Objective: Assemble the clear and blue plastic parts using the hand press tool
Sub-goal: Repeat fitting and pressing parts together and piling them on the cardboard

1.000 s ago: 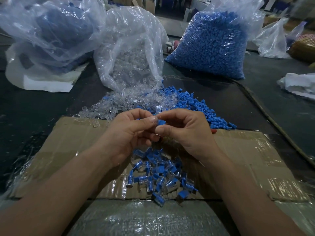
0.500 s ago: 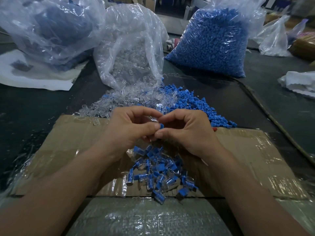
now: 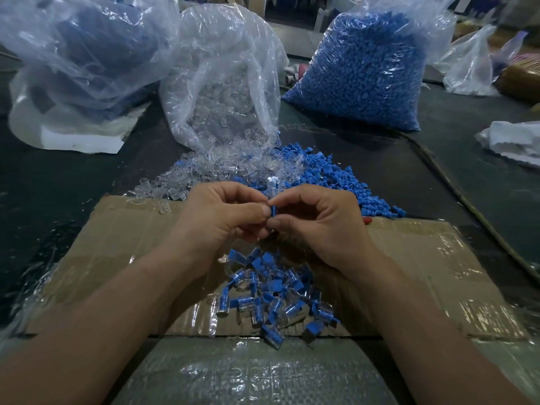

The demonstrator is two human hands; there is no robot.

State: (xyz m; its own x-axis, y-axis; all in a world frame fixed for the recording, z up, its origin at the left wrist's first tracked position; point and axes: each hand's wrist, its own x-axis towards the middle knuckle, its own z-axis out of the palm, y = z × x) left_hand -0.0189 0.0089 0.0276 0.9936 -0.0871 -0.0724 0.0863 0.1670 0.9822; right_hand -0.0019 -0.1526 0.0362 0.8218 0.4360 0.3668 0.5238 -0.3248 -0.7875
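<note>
The blue part (image 3: pixel 273 212) now shows more between the thumbs than before, at frame centre above the cardboard (image 3: pixel 117 244). Fingers of the left hand (image 3: pixel 217 226) and right hand (image 3: pixel 321 229) pinch it, long axis upright.

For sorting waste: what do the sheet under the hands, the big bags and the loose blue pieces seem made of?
Sheet: brown cardboard, going by its colour and fold creases, seemingly covered in glossy clear tape or film that shines in wrinkles.
Bags: thin clear plastic film, crinkled and catching glare.
Loose blue pieces: probably moulded hard plastic, matte, all the same colour and shape.
</note>
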